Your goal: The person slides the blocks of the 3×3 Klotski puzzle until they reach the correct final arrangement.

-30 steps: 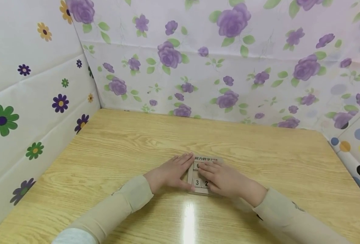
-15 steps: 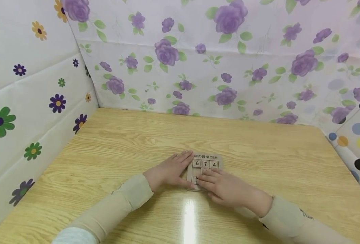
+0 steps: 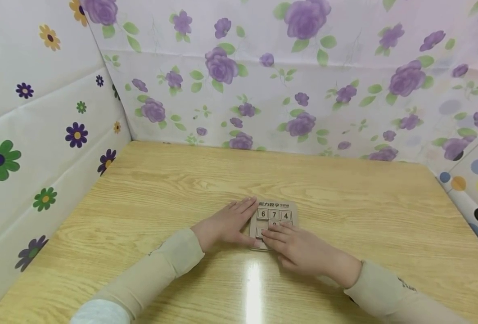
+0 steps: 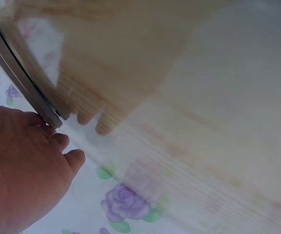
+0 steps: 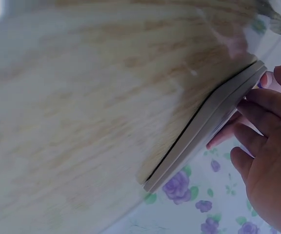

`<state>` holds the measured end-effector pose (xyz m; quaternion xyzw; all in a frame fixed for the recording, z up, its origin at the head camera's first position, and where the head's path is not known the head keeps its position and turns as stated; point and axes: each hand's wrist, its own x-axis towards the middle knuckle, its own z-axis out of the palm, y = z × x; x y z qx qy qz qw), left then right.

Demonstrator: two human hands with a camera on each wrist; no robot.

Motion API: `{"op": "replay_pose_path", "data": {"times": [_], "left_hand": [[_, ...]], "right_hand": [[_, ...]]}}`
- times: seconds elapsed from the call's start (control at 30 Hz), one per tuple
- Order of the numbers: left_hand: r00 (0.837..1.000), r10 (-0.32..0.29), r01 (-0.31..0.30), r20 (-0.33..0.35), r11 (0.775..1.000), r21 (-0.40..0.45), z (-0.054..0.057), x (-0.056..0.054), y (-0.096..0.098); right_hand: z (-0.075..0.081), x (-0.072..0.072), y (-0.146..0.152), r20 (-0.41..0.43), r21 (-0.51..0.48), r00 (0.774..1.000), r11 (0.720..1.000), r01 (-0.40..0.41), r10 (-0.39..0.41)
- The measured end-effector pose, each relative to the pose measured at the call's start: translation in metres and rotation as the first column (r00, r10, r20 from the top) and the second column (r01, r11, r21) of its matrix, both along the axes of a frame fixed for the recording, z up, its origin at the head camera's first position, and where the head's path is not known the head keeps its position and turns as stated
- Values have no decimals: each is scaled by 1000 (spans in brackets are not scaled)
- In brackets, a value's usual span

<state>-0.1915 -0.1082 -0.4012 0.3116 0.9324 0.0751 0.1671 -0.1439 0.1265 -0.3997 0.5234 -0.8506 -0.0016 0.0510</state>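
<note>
from the head we look forward and down, set well back, across the bench (image 3: pixel 182 189) to the flowered backdrop (image 3: pixel 255 96). at each wrist we sit low and close, the bench turned uppermost, facing that backdrop past the left fingers (image 4: pixel 73 160) or right fingers (image 5: pixel 251 139). all three views share the number board (image 3: pixel 262 224).

Counter (image 3: pixel 174 189), glossy, with pale yellow-brown wood grain; right far corner rounded. 1 flat number board (image 3: pixel 277 204) lies on it, about midway between the left and right edges, its printed heading toward the far edge. A bright reflection (image 3: pixel 254 292) streaks the surface on the board's near side.
</note>
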Motion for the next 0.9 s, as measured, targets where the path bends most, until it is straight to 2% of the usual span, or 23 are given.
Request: {"op": "replay_pose_path", "data": {"times": [0.33,0.53,0.7,0.9], "left_hand": [[1000,1,-1,5,1000,2,0,0,-1],[1000,-3,3,8,1000,19,1,1,-2],[1000,-3,3,14,1000,25,1,2,-1],[1000,1,-2,9,1000,22,1,1,-1]], "right_hand": [[2,-11,-4,38,21,998,998,55,-56],[1,-13,-4,69,27,995,997,73,-75],[2,-11,-1,63,30,996,997,68,-69],[4,-7,7,8,16,1000,1000,23,-23]]}}
